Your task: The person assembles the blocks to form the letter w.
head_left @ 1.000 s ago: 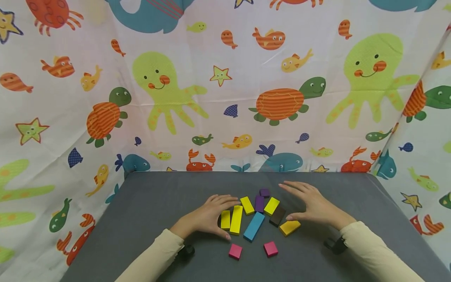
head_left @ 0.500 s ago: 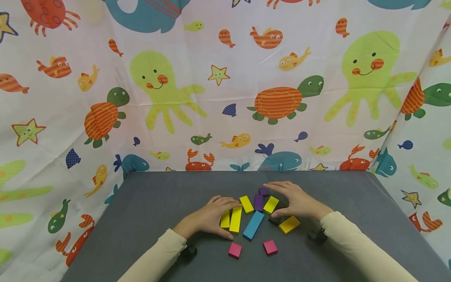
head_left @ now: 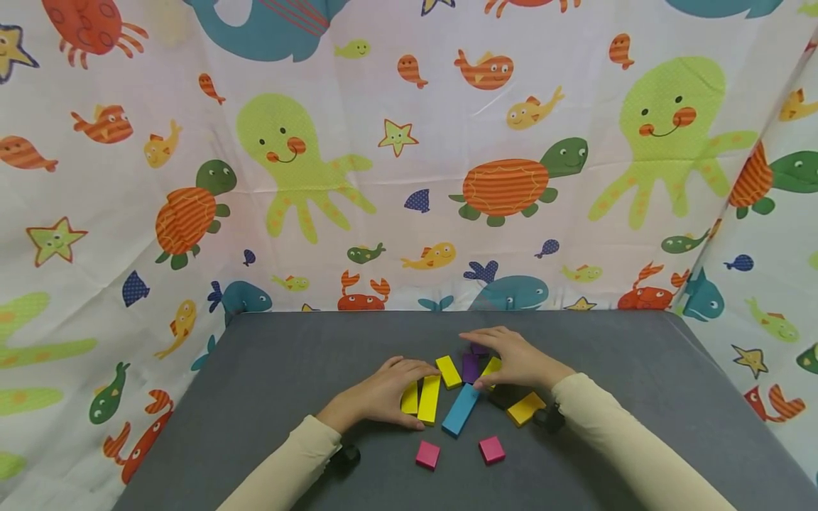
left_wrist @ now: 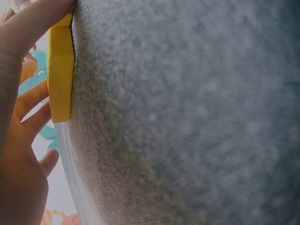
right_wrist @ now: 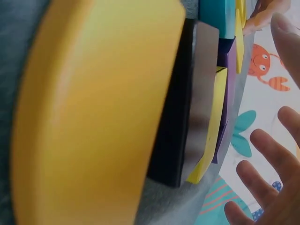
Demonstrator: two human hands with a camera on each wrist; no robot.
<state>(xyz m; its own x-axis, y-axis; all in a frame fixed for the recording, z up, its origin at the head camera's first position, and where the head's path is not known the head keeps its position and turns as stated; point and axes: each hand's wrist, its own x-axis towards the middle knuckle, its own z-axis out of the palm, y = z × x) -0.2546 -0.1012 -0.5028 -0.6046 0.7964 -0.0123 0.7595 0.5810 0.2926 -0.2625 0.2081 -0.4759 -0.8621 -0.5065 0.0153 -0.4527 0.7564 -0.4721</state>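
My left hand (head_left: 382, 394) arches beside two yellow blocks, a shorter one (head_left: 409, 400) and a longer one (head_left: 429, 399). In the left wrist view its fingers spread behind a yellow block (left_wrist: 61, 77) with the thumb in front; whether they touch cannot be told. Above the right part of the group hovers my right hand (head_left: 520, 360), fingers extended and holding nothing. It partly covers a yellow block (head_left: 491, 367), a small purple block (head_left: 478, 349) and a dark brown block (right_wrist: 187, 108). Its thumb tip is near the far end of the blue block (head_left: 460, 410).
A purple block (head_left: 470, 369) and another yellow block (head_left: 449, 372) lie at the group's far side. An orange-yellow block (head_left: 526, 409) is under the right wrist's edge. Two pink blocks (head_left: 427, 455) lie nearer on the grey table (head_left: 307, 355). A patterned curtain (head_left: 434, 142) stands behind.
My right hand has moved left, from beside the blocks to above them. My left hand stays almost in place, and the blocks look unmoved.
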